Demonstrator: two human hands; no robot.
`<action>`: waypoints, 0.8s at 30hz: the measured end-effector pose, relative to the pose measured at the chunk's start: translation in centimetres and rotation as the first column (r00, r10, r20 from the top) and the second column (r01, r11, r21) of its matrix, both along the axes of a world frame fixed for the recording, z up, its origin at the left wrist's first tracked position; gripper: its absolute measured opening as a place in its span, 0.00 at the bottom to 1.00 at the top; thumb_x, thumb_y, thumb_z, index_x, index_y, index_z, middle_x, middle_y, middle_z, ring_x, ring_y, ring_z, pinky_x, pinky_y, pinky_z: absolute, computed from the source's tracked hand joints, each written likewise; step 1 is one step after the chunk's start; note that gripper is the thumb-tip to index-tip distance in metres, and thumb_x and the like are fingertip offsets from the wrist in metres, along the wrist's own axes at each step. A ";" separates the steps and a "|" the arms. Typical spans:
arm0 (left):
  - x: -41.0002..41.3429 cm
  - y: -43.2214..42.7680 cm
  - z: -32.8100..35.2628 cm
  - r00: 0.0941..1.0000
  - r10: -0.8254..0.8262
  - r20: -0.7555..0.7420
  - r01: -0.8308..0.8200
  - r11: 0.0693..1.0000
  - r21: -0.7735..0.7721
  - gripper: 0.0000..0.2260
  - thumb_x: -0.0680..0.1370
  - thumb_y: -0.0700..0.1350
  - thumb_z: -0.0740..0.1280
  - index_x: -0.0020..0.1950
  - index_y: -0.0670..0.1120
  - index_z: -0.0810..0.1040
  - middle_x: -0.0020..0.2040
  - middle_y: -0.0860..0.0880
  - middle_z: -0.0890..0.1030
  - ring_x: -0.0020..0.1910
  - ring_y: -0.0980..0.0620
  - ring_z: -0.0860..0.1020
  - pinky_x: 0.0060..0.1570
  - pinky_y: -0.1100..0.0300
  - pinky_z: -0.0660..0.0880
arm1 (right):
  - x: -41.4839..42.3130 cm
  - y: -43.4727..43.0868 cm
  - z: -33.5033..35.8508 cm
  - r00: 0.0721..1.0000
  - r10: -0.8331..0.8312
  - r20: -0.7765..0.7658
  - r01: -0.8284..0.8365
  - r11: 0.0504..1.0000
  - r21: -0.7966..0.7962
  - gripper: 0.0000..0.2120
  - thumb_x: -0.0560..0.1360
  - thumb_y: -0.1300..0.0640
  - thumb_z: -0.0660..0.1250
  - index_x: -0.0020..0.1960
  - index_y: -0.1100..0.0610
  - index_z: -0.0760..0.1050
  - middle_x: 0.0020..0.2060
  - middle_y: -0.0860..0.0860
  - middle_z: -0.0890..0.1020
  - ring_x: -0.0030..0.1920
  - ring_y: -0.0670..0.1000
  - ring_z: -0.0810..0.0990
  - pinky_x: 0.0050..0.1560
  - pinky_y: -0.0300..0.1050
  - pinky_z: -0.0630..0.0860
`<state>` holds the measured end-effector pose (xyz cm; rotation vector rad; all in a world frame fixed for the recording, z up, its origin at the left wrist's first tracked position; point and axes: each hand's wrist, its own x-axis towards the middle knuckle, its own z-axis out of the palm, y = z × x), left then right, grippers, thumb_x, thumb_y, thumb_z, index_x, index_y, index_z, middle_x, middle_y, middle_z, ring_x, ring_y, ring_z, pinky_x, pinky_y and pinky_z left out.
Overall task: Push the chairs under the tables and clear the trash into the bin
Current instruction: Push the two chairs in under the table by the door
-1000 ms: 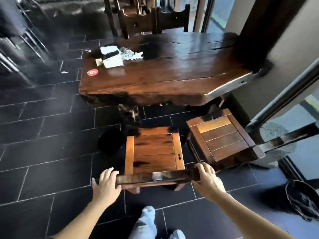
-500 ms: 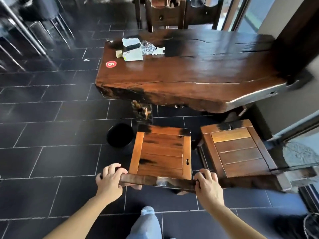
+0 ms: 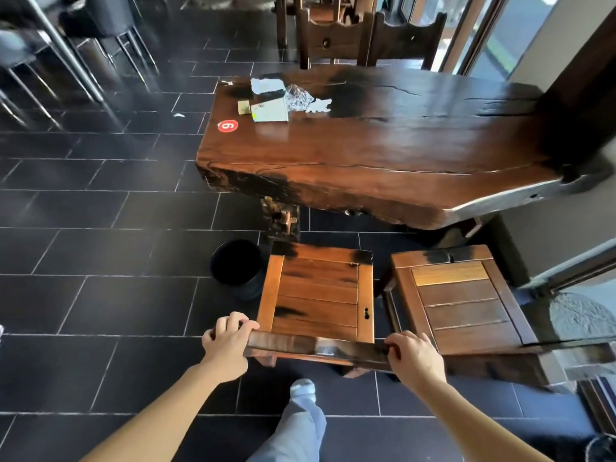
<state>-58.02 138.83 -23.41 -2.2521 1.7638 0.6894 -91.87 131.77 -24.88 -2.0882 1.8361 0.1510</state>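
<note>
We gripped chair (image 3: pixel 318 296) backrest top rail, left hand (image 3: pixel 228 341) and right hand (image 3: pixel 413 356) curled round ends; judged solid wood heavy, rigid.

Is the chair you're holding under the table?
Out. The chair shows its whole seat before the table; left hand and right hand grip its backrest.

Black rectangular floor tiles (image 3: pixel 100 295) with pale grout fill the room from 7 to 11 o'clock. Blurred metal-legged stools (image 3: pixel 66 55) stand at 10 o'clock. A round red sticker (image 3: pixel 228 125) bearing a white numeral lies at 11 o'clock. Framed glazing (image 3: pixel 500 35) admits daylight at 1 o'clock, beside a dark wooden post (image 3: pixel 583 95) at 2 o'clock and a grey wall (image 3: pixel 550 235) at 3 o'clock.
</note>
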 end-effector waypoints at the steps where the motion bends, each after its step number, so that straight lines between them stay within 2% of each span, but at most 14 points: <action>1: 0.1 -0.1 0.0 1.000 -0.002 0.012 0.002 1.000 0.006 0.30 0.72 0.37 0.65 0.71 0.56 0.61 0.68 0.52 0.59 0.70 0.49 0.56 0.70 0.44 0.57 | 0.3 -0.3 0.1 1.000 -0.013 -0.003 0.013 0.999 0.032 0.13 0.76 0.54 0.58 0.53 0.45 0.79 0.49 0.45 0.81 0.53 0.51 0.74 0.43 0.45 0.74; 5: 0.1 0.3 0.5 0.998 -0.054 0.041 0.054 0.998 0.013 0.30 0.73 0.37 0.65 0.72 0.54 0.61 0.68 0.50 0.59 0.69 0.48 0.58 0.69 0.44 0.59 | 0.4 0.7 1.4 0.998 -0.062 -0.002 0.062 0.997 0.040 0.13 0.74 0.54 0.59 0.51 0.46 0.80 0.43 0.48 0.83 0.48 0.53 0.79 0.43 0.45 0.77; 10: 0.6 0.5 0.5 0.992 -0.107 0.070 0.107 0.994 0.002 0.29 0.73 0.36 0.65 0.71 0.53 0.62 0.69 0.50 0.59 0.69 0.48 0.58 0.69 0.45 0.58 | 0.5 3.3 1.4 0.995 -0.096 -0.009 0.096 0.995 0.014 0.12 0.75 0.52 0.61 0.53 0.44 0.80 0.46 0.47 0.84 0.49 0.54 0.81 0.44 0.45 0.76; 14: 1.2 0.5 -0.2 0.990 -0.127 0.062 0.129 0.991 -0.034 0.25 0.75 0.40 0.66 0.70 0.54 0.64 0.70 0.50 0.58 0.71 0.48 0.56 0.70 0.43 0.56 | 0.5 5.4 0.4 0.988 -0.127 0.083 0.129 0.992 -0.008 0.11 0.77 0.53 0.61 0.57 0.45 0.77 0.51 0.43 0.79 0.56 0.49 0.72 0.41 0.45 0.75; 17: 0.9 0.6 -0.7 0.984 -0.162 0.068 0.167 0.984 -0.067 0.24 0.74 0.48 0.68 0.69 0.54 0.67 0.71 0.50 0.59 0.72 0.47 0.57 0.70 0.42 0.56 | 0.2 5.3 -0.5 0.986 -0.143 0.091 0.151 0.984 -0.090 0.11 0.76 0.56 0.63 0.56 0.46 0.78 0.57 0.44 0.77 0.60 0.51 0.68 0.41 0.46 0.77; 20: 0.8 0.4 -1.1 0.983 -0.134 0.122 0.153 0.976 -0.158 0.24 0.70 0.49 0.74 0.65 0.54 0.74 0.70 0.49 0.66 0.71 0.46 0.62 0.68 0.42 0.59 | 0.3 4.4 -0.9 0.990 -0.128 0.063 0.134 0.984 -0.114 0.11 0.74 0.57 0.65 0.52 0.44 0.79 0.58 0.44 0.77 0.57 0.53 0.71 0.40 0.45 0.75; 22: 1.0 0.5 -1.2 0.985 -0.103 0.138 0.125 0.979 -0.162 0.23 0.68 0.49 0.76 0.62 0.54 0.77 0.68 0.49 0.69 0.69 0.46 0.65 0.67 0.42 0.61 | 0.5 4.1 -1.1 0.992 -0.115 0.059 0.120 0.988 -0.101 0.12 0.74 0.58 0.64 0.51 0.43 0.80 0.58 0.44 0.77 0.56 0.53 0.71 0.41 0.45 0.74; 24: 0.1 0.2 -1.5 0.989 -0.080 0.125 0.101 0.979 -0.175 0.21 0.63 0.49 0.80 0.55 0.54 0.81 0.64 0.49 0.74 0.64 0.45 0.71 0.60 0.40 0.68 | -0.4 3.4 -1.1 0.991 -0.128 0.031 0.130 0.987 -0.095 0.12 0.74 0.58 0.64 0.50 0.43 0.80 0.58 0.44 0.77 0.56 0.53 0.71 0.43 0.46 0.74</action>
